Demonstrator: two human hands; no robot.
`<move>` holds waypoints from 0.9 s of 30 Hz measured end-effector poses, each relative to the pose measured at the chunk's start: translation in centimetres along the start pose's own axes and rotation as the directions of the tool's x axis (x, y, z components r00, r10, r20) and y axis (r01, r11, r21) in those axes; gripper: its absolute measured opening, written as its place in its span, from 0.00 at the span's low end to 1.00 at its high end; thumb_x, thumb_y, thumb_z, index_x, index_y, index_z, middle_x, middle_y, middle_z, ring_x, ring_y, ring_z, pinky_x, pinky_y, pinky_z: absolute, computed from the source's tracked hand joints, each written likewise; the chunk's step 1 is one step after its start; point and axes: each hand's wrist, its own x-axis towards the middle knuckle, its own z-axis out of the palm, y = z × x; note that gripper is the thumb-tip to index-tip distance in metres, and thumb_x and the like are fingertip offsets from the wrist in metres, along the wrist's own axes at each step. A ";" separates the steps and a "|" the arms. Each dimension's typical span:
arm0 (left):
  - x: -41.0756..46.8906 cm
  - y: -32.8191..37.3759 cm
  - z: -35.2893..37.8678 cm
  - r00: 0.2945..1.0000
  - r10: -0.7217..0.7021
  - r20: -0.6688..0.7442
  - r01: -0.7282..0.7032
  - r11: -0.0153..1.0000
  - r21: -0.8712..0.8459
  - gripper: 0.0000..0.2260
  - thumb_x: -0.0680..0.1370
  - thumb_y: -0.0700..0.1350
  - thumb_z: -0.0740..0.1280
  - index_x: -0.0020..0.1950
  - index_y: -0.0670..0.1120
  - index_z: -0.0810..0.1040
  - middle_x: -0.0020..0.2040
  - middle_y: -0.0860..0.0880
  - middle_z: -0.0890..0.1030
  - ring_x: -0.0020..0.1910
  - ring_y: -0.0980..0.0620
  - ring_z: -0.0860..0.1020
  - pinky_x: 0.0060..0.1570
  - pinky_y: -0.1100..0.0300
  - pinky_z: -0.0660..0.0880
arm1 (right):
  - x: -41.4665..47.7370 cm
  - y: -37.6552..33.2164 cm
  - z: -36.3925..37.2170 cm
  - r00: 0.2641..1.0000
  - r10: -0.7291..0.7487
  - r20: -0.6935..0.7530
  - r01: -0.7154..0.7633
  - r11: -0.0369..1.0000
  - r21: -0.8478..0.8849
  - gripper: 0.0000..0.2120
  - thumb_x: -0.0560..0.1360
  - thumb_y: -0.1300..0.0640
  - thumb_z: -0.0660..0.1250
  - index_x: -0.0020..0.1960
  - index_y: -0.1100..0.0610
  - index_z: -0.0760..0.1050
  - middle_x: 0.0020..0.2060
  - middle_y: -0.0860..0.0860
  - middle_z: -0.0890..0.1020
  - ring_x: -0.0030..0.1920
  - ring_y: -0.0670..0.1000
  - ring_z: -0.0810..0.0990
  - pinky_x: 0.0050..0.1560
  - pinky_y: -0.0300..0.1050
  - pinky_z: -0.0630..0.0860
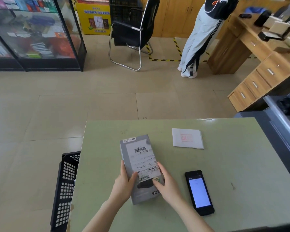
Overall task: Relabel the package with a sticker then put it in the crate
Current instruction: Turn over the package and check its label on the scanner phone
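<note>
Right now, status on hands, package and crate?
Left hand and right hand both grip the grey package over the table. Small sticker under right fingertips. Crate left of table, path clear.

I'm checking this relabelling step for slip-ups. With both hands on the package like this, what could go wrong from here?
1. The right hand presses a small sticker beside the lower barcode; it may cover the barcode or go on crooked.
2. The package is pinched only at its near end by the left hand and right hand, so it could slip.
3. The crate sits below the table edge on the left; a careless drop might miss it.
</note>
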 end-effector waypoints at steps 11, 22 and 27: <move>1.4 3.5 0.0 0.970 0.236 -0.063 -0.137 0.740 0.659 0.35 0.73 0.67 0.59 0.76 0.60 0.52 0.79 0.44 0.52 0.78 0.44 0.50 0.73 0.39 0.44 | -2.0 2.1 -1.2 0.997 0.067 0.029 -0.066 0.997 -0.046 0.27 0.75 0.60 0.65 0.72 0.52 0.63 0.69 0.49 0.71 0.66 0.48 0.72 0.66 0.43 0.69; 2.5 1.3 -2.6 0.957 0.224 0.184 -0.260 0.383 0.886 0.59 0.56 0.68 0.71 0.68 0.69 0.26 0.78 0.51 0.36 0.77 0.43 0.38 0.64 0.22 0.45 | -1.3 8.6 -7.8 0.869 0.338 -0.361 -0.479 0.759 -0.442 0.52 0.63 0.38 0.72 0.76 0.50 0.47 0.75 0.49 0.57 0.73 0.53 0.59 0.66 0.54 0.67; 2.4 1.3 -3.6 0.956 0.232 0.177 -0.256 0.370 0.893 0.59 0.54 0.67 0.71 0.71 0.69 0.31 0.78 0.52 0.38 0.77 0.44 0.40 0.64 0.26 0.54 | -0.3 9.2 -7.4 0.838 0.326 -0.438 -0.497 0.786 -0.367 0.47 0.64 0.51 0.75 0.75 0.52 0.51 0.68 0.53 0.66 0.64 0.57 0.68 0.52 0.50 0.74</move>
